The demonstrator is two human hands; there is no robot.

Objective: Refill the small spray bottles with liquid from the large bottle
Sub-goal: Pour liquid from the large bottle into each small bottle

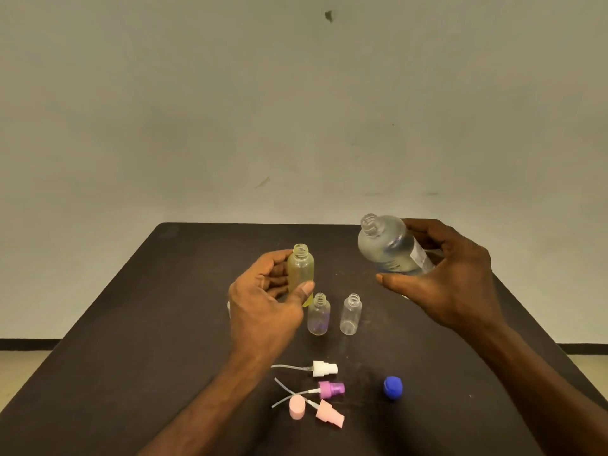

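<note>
Item: large clear plastic bottle with a white label (pixel 391 250), uncapped, part full of clear liquid, gripped round its body by the right hand (pixel 450 278); long axis tilted, open neck pointing up and to the left. Just left of it, the left hand (pixel 263 304) closes on a small yellow-tinted plastic spray bottle (pixel 301 269), upright, open mouth up. Below that bottle: two small clear spray bottles (pixel 318 314), (pixel 351 314), upright and uncapped on the dark table (pixel 148 324). Handling note: bring neck directly over the yellow bottle's mouth, lip nearly touching, tilt slowly; narrow opening invites spills.
</note>
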